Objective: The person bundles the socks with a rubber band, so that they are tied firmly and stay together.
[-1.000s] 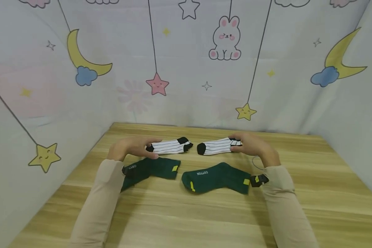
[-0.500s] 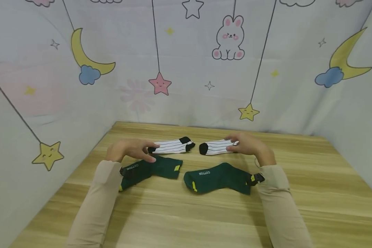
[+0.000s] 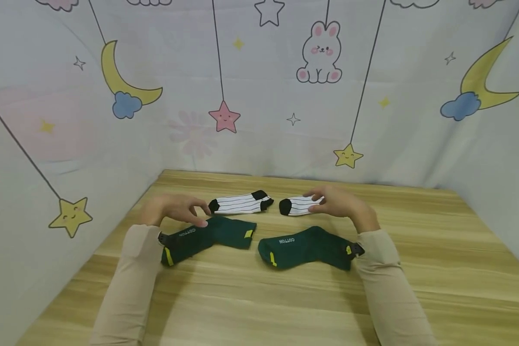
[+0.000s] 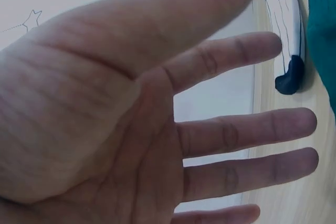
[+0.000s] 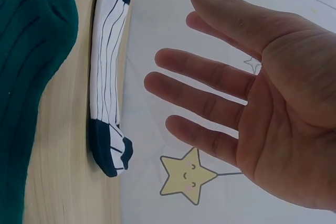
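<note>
My left hand point(image 3: 182, 209) hovers at the left end of the left striped sock point(image 3: 238, 204), fingers spread and holding nothing; below it lies the left green sock point(image 3: 229, 232). The left wrist view shows the same hand point(image 4: 152, 114) with its fingers extended, apart from the striped sock point(image 4: 283, 19). My right hand point(image 3: 335, 202) is above the right striped sock point(image 3: 302, 204) and hides its right end. In the right wrist view that hand point(image 5: 252, 82) is empty, its fingers apart from the striped sock point(image 5: 109, 51). The right green sock point(image 3: 302, 247) lies nearer the front.
The wooden table point(image 3: 251, 307) meets a pale curtain point(image 3: 268, 144) printed with stars, moons and a rabbit at its back edge. Similar cloth rises on the left and right sides. A small dark wrist device point(image 3: 355, 250) overlaps the right green sock's end.
My left hand has moved left, off the striped sock's dark end. My right hand has shifted left over its striped sock. The view has turned slightly; the socks look unmoved.
</note>
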`<state>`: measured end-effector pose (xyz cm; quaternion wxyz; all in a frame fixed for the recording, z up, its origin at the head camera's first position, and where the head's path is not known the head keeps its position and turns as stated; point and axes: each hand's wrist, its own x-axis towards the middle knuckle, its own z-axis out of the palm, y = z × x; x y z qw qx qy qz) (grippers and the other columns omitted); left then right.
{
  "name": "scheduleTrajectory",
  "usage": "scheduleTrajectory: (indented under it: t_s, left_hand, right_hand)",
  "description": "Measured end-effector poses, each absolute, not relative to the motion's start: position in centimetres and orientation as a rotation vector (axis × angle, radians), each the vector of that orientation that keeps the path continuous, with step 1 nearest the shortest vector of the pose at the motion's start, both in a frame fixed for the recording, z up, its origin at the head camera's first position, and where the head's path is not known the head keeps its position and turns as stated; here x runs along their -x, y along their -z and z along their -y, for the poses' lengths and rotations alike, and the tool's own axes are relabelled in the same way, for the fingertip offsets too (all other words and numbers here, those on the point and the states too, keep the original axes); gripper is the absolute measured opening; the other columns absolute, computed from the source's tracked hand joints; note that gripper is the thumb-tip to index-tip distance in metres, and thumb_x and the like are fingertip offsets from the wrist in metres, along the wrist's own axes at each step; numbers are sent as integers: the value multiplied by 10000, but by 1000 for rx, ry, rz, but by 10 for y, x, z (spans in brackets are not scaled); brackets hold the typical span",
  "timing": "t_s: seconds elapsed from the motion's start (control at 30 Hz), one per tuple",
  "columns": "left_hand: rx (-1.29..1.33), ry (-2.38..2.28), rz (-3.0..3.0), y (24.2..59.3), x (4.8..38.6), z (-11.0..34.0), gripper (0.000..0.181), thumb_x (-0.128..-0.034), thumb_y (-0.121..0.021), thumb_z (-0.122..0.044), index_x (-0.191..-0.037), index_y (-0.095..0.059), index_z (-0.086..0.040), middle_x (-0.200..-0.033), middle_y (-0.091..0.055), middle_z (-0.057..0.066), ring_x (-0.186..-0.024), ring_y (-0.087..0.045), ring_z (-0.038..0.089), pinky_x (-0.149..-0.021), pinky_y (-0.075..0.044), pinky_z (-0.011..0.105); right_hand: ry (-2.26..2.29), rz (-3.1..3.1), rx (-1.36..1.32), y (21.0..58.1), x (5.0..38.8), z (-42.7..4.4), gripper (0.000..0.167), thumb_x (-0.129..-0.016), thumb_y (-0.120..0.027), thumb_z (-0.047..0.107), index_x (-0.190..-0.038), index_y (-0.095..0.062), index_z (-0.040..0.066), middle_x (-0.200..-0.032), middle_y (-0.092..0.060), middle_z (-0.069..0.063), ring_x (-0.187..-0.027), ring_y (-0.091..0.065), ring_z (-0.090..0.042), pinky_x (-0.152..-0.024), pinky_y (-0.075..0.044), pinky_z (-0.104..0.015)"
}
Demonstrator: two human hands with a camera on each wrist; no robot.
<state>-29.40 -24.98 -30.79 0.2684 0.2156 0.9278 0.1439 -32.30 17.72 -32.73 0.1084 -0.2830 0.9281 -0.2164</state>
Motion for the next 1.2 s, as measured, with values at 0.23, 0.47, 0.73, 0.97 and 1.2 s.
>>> scheduleTrajectory:
  t_s: [0.23, 0.47, 0.73, 0.97, 1.2]
  left_hand:
    - [-526, -439, -2441, 310, 295, 255, 451, -960, -674, -374, -1299, -606, -85, -1244, -630, 150, -1084, -632, 288, -967, -470, 513]
    - [-488, -404, -2401, 315, 300, 258, 456, -960, -678, -361, -1309, -601, -77, -1235, -651, 169, -1029, -677, 293, -1001, -440, 557]
    - [-433, -432, -2342, 318, 304, 262, 481, -966, -678, -332, -1339, -568, -50, -1221, -653, 182, -1004, -682, 277, -996, -425, 601]
    - [-416, -475, -2312, 321, 304, 269, 462, -972, -674, -296, -1322, -544, -22, -1201, -655, 193, -1003, -678, 289, -980, -398, 663]
    - [-375, -513, -2323, 322, 302, 279, 449, -967, -678, -303, -1306, -538, -45, -1228, -655, 185, -1038, -674, 299, -957, -389, 697]
  right_hand:
    - [654, -2695, 882, 329, 324, -169, 488, -982, -661, 193, -1427, -532, 39, -1283, -627, -241, -1166, -614, -376, -959, -485, -514]
    - [669, -2681, 976, 334, 322, -161, 444, -978, -665, 173, -1382, -571, 15, -1241, -652, -238, -1131, -637, -361, -924, -511, -489]
    - [709, -2635, 977, 339, 319, -149, 440, -981, -661, 178, -1385, -575, 25, -1241, -652, -233, -1124, -640, -353, -913, -522, -468]
    - [705, -2607, 1001, 341, 316, -137, 423, -997, -638, 195, -1392, -577, 57, -1200, -678, -150, -1080, -652, -303, -887, -526, -441]
    - [713, -2568, 1080, 345, 315, -124, 421, -997, -638, 182, -1392, -577, 51, -1205, -675, -151, -1088, -645, -287, -877, -524, -423]
